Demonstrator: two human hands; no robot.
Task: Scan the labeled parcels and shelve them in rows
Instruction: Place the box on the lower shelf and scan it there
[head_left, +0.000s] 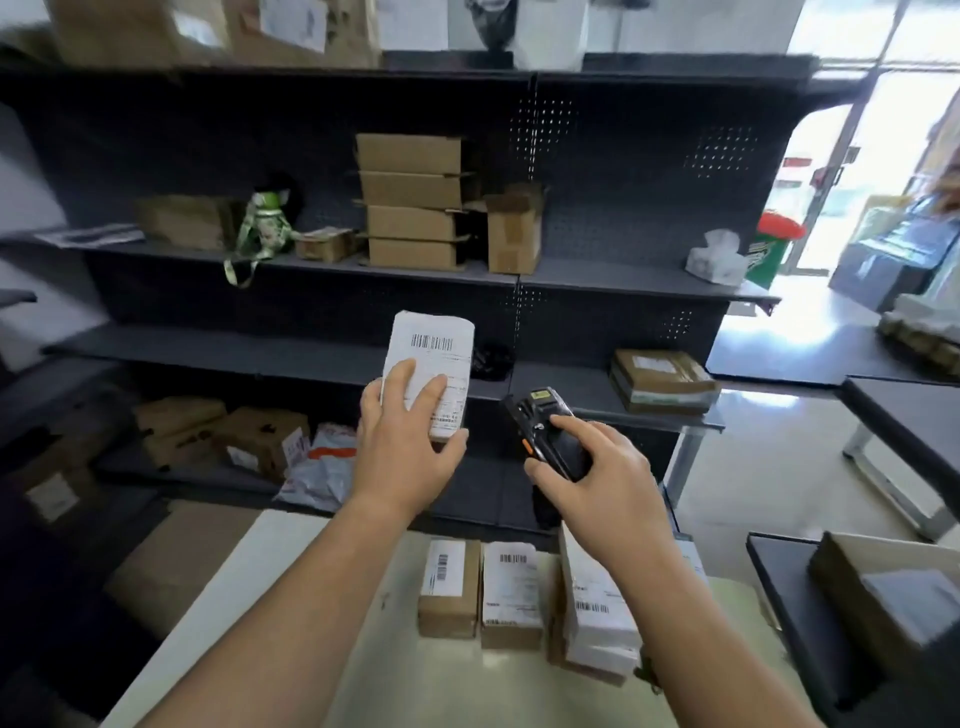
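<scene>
The left hand (405, 452) holds a labelled parcel (436, 353) above the far edge of the bench (311, 649), fingers (400, 382) spread over its label, thumb pinching underneath. Just beside it, the right hand (597, 483) curls its fingers round a scanner (545, 426). More parcels (511, 592) stand at that edge.

A white-labelled parcel (428, 371) is held upright beside the black scanner (543, 431), three more parcels (509, 592) lying below.

The left hand (402, 452) covers the lower label of the parcel (441, 345), whose print is too small to read. The right hand (597, 467) hides much of the scanner (540, 413).
</scene>
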